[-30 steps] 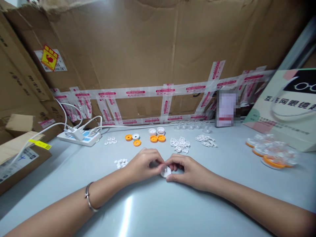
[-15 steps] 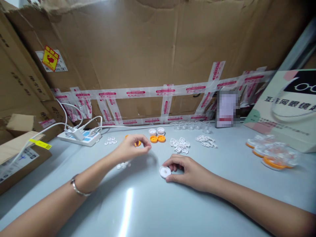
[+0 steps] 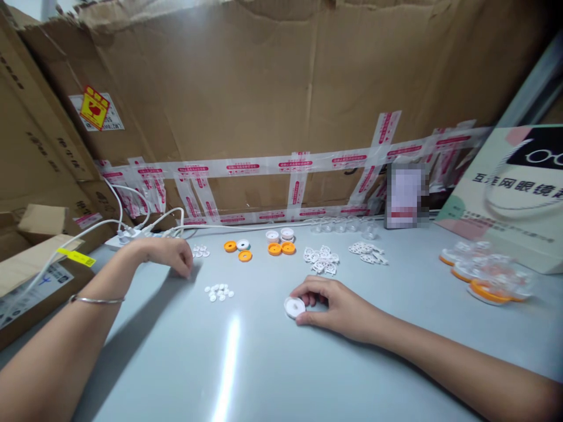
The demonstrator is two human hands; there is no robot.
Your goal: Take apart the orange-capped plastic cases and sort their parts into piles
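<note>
My right hand [image 3: 325,303] grips a white round plastic cap [image 3: 294,307] by its edge, thumb in front and fingers curled behind, low over the table. My left hand [image 3: 173,257] is at the left, its fingers curled down and together beside a small group of white pegged discs [image 3: 201,251]. What those fingers hold, if anything, is hidden. Between the hands lies a scatter of small white discs [image 3: 219,292]. Beyond it are an orange ring [image 3: 245,255] and a white ring [image 3: 243,244].
Orange caps [image 3: 288,248] sit before stacked white caps [image 3: 287,234]. White lattice parts [image 3: 321,259] and clear domes [image 3: 338,224] lie farther right. Assembled clear-and-orange pieces [image 3: 488,290] stand at the right, near a paper bag [image 3: 519,205]. Behind are a phone [image 3: 403,196], a power strip [image 3: 115,241] and cardboard [image 3: 246,105].
My left hand has moved left and slightly down, from above the middle parts to the pegged white discs, uncovering the orange and white rings. My right hand keeps the white cap in place.
</note>
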